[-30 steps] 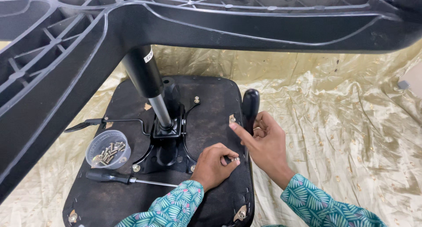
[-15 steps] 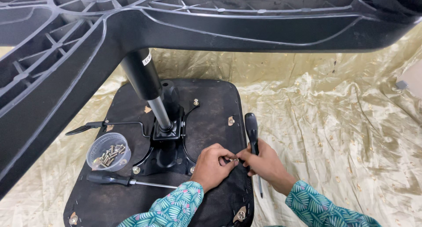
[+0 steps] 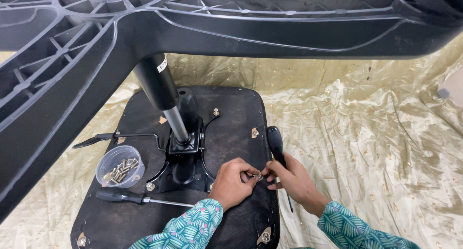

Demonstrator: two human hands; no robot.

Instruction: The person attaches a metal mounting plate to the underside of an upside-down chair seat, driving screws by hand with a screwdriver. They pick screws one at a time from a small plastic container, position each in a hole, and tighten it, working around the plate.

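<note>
On the upturned chair seat (image 3: 231,128), both hands meet.
Left hand (image 3: 231,181) pinches a small screw (image 3: 259,175); right hand (image 3: 294,179) grips a screwdriver (image 3: 276,142).

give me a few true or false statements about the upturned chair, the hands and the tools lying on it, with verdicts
1. The left hand pinches a small screw at its fingertips. True.
2. The right hand is empty. False: it holds a black-handled screwdriver, its handle up and its shaft pointing down behind the hand.
3. The clear cup holds screws. True.
4. The second screwdriver stands upright in the cup. False: it lies flat on the seat underside, just below the cup.
5. The chair stands on its wheels. False: the seat lies face down on gold cloth, and the star base is up in the air.
</note>
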